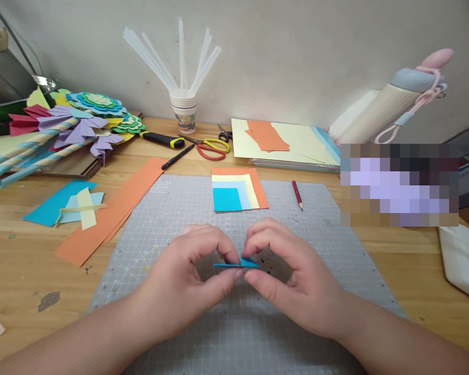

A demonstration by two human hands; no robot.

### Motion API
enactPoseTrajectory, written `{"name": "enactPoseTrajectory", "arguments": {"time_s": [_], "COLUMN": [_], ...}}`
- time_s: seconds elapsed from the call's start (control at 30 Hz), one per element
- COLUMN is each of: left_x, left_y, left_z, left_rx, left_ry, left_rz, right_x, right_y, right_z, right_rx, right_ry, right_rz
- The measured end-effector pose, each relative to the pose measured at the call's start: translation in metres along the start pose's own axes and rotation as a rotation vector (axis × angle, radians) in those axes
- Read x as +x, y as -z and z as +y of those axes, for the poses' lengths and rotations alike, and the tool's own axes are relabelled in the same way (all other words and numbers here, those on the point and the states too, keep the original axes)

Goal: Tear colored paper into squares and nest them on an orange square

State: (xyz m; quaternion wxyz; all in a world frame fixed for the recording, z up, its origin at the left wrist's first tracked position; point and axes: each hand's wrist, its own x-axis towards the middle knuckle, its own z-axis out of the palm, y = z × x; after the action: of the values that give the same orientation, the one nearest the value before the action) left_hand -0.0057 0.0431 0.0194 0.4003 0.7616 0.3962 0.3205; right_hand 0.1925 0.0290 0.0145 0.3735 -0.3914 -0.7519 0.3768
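Over the grey cutting mat (160, 307), a small folded piece of blue paper (250, 262) is held nearly edge-on between both hands. My left hand (199, 260) pinches it with thumb below and fingers above. At its right end, the thumb and fingertips of my right hand (293, 265) close on the folded part. Just beyond the hands lies a stack of paper squares in orange (261, 190), cream (253, 188), light blue (245, 195) and bright blue (227, 199), smaller towards the top. Fingers hide part of the folded paper.
Orange strips (117, 213) and blue scraps (58, 203) lie left of the mat. A red pencil (297, 195), scissors (213, 148), a black pen (177, 157) and a utility knife (162, 139) lie farther back. Paper flowers (78, 120) and a paper cup of white sticks (184, 114) stand behind.
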Motion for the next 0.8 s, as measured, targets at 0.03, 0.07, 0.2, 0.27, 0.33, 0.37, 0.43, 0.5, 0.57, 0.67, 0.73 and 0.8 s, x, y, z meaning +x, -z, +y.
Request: {"name": "enactPoseTrajectory", "arguments": {"time_s": [0.03, 0.07, 0.2, 0.27, 0.33, 0.37, 0.43, 0.5, 0.57, 0.67, 0.73, 0.8], "left_x": [0.0005, 0.0009, 0.0014, 0.0016, 0.0018, 0.0018, 0.0013, 0.0004, -0.0007, -0.0015, -0.0011, -0.0006], "left_y": [-0.0005, -0.0008, -0.0010, -0.0009, -0.0009, -0.0010, -0.0010, -0.0006, 0.0002, 0.0023, 0.0043, 0.0065], "left_z": [0.0006, 0.0010, 0.0021, 0.0025, 0.0029, 0.0032, 0.0036, 0.0035, 0.0025, -0.0004, -0.0023, -0.0033], "left_rx": [-0.027, -0.053, -0.128, -0.133, -0.119, -0.110, -0.088, -0.065, -0.036, 0.035, 0.117, 0.241], "left_ry": [0.043, 0.079, 0.103, 0.065, 0.030, 0.014, -0.014, -0.036, -0.049, -0.087, -0.166, -0.266], "left_rz": [-0.003, -0.007, 0.014, -0.006, -0.020, -0.013, 0.014, 0.026, 0.024, 0.047, 0.069, 0.083], "right_x": [-0.0003, -0.0006, -0.0019, -0.0026, -0.0029, -0.0029, -0.0026, -0.0023, -0.0021, -0.0018, -0.0013, -0.0005], "right_y": [-0.0005, -0.0010, -0.0032, -0.0039, -0.0046, -0.0050, -0.0056, -0.0055, -0.0044, -0.0014, 0.0000, -0.0003], "right_z": [-0.0009, -0.0014, -0.0003, 0.0015, 0.0027, 0.0029, 0.0025, 0.0015, 0.0010, 0.0024, 0.0041, 0.0050], "right_rx": [-0.019, -0.030, -0.053, -0.066, -0.090, -0.105, -0.135, -0.158, -0.173, -0.213, -0.255, -0.230], "right_ry": [0.044, 0.063, 0.054, 0.053, 0.068, 0.079, 0.106, 0.124, 0.146, 0.203, 0.219, 0.130], "right_rz": [-0.009, -0.013, -0.018, -0.032, -0.041, -0.039, -0.028, -0.009, 0.016, 0.062, 0.092, 0.144]}}
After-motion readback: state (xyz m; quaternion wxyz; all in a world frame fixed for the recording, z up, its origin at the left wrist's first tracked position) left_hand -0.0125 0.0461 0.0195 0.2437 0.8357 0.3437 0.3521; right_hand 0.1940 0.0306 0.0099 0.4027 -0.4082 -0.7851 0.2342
